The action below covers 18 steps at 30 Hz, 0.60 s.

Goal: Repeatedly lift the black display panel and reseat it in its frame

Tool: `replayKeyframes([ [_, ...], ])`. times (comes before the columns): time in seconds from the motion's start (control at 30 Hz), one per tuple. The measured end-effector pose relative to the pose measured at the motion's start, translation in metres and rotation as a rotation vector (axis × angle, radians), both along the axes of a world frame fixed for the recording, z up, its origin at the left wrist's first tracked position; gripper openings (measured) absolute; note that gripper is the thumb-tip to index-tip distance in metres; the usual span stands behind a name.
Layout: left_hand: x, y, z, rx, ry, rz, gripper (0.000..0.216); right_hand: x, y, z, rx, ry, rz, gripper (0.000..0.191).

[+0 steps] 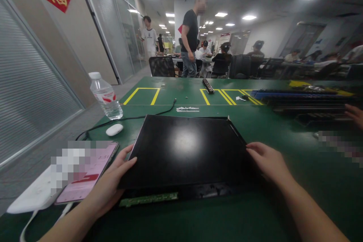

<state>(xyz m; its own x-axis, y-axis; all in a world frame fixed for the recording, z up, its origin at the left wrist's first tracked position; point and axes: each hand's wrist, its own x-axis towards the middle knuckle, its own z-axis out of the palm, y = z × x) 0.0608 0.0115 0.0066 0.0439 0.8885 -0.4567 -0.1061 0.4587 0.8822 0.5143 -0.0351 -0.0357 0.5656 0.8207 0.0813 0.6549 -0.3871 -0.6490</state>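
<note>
A flat black display panel [184, 151] with a glossy light reflection lies in front of me, slightly askew over a black frame [237, 130] that shows along its right and near edges. My left hand [115, 176] grips the panel's left edge, thumb on top and fingers beneath. At the right edge, my right hand [266, 160] is closed, its thumb and forefinger at the rim; its other fingers are partly hidden. A narrow green circuit board [149, 199] shows below the near left edge.
Left are a water bottle [106, 96], white oval case [114, 129], phone [87, 177], white power strip [36, 185] and black cable [136, 116]. Dark strips [300, 102] lie right, near another person's hand [354, 115]. White scraps [187, 109] and a small black part [208, 86] lie beyond the panel.
</note>
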Motion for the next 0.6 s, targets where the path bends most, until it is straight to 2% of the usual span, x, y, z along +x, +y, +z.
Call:
replayKeyframes([
  [0.23, -0.0036, 0.0006, -0.0029, 0.008, -0.001, -0.042, 0.068, -0.0036, -0.003, 0.0059, -0.063, -0.093, 0.031, 0.035],
  [0.6, -0.0051, -0.0013, -0.0044, 0.026, 0.0, -0.023, 0.07, -0.0047, -0.0025, 0.0079, -0.089, -0.245, 0.087, 0.032],
])
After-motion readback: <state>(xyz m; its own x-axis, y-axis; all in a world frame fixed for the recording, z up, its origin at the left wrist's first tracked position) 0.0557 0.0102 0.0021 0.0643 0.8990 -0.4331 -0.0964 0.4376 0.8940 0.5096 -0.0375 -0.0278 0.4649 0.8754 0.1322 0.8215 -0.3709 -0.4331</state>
